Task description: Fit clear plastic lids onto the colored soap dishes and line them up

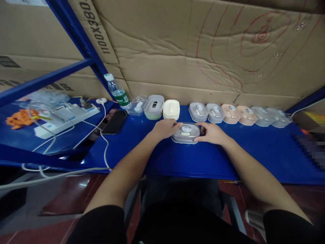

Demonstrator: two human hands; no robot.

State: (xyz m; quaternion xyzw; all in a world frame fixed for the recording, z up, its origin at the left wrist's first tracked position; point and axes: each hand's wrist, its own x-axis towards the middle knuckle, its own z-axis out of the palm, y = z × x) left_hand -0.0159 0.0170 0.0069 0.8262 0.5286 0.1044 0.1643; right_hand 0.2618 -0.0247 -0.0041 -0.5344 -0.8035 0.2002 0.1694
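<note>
A small oval plastic box (186, 136) with a see-through lid, a round sticker and a short pale strip on top rests on the blue tabletop in front of me. My left hand (165, 129) grips its left end, the thumb lying along the lid's edge. At the opposite end my right hand (212, 133) holds it, thumb and fingers curved around the side. Just behind my left hand stands a stack of cream lids or trays (171, 109). Beside that are nested clear-grey containers (154, 106) with a green one at the bottom.
Several similar lidded boxes, including a peach one (230, 114), line the back right. A clear lid (137, 105), a water bottle (118, 93) and a black phone (114, 122) sit at the left. A power strip (67, 120) with loose cables lies farther left, near orange pieces (21, 118).
</note>
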